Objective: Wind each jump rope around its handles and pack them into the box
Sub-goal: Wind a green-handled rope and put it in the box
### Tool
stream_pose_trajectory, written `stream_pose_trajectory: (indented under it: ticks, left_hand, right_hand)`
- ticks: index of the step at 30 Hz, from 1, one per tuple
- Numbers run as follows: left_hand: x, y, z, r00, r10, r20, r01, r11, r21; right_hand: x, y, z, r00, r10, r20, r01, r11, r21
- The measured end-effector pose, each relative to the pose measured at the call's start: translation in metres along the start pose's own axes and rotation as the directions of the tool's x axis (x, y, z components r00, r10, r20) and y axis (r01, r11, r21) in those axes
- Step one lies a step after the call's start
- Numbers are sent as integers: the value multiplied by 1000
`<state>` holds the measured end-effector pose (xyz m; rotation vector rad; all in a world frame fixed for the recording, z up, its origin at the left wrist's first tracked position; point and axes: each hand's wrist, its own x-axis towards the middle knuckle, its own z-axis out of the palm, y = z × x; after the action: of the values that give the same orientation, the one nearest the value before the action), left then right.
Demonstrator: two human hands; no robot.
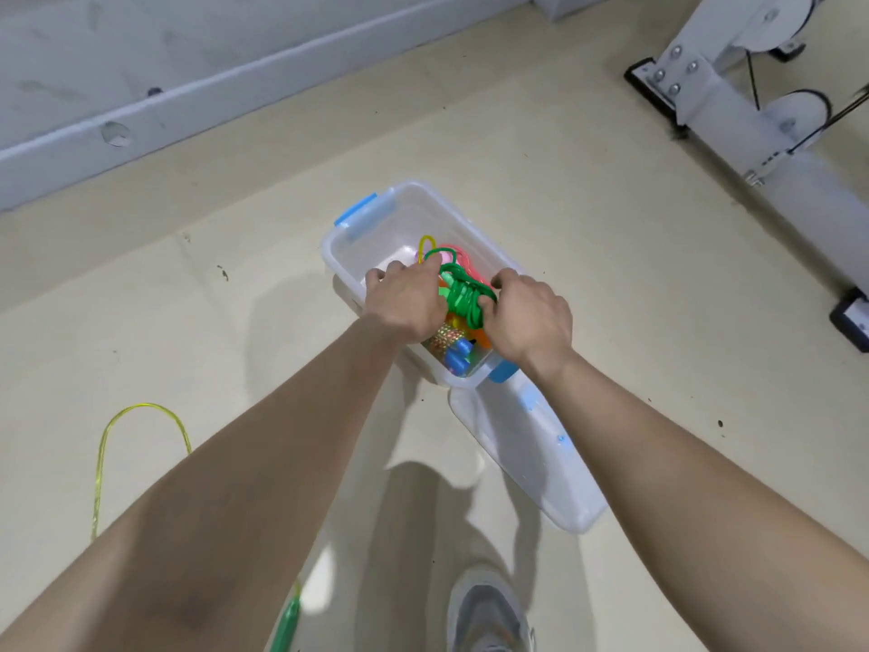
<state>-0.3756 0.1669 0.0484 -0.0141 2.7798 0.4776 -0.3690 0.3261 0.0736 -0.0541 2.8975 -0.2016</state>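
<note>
Yellow rope (141,407) on floor (197,322), lid (526,458) beside box (376,228)

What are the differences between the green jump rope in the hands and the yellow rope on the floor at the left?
The green rope is wound into a tight bundle; the yellow rope lies loose in a long open loop. The green rope is held by the left hand and right hand over the box; the yellow rope lies on the floor, outside the box, untouched. Both are jump ropes.
</note>
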Motion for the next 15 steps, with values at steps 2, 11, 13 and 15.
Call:
stream_pose_trajectory:
  ticks: [2,11,13,15]
  left_hand:
    - [-7,1,-3,996,-21,-90,15,998,-58]
    - [-13,3,5,989,-2,-151,-48,944,-326]
    - [-8,8,5,988,-16,-152,-36,942,-334]
    - [-3,11,8,995,8,-103,-31,974,-225]
  right_hand:
    - [-5,-6,-2,999,33,-37,-30,996,88]
    - [-4,0,6,997,-11,74,-5,975,221]
    - [1,4,7,1000,7,-9,-4,971,239]
    - [7,9,7,1000,15,18,-18,986,164]
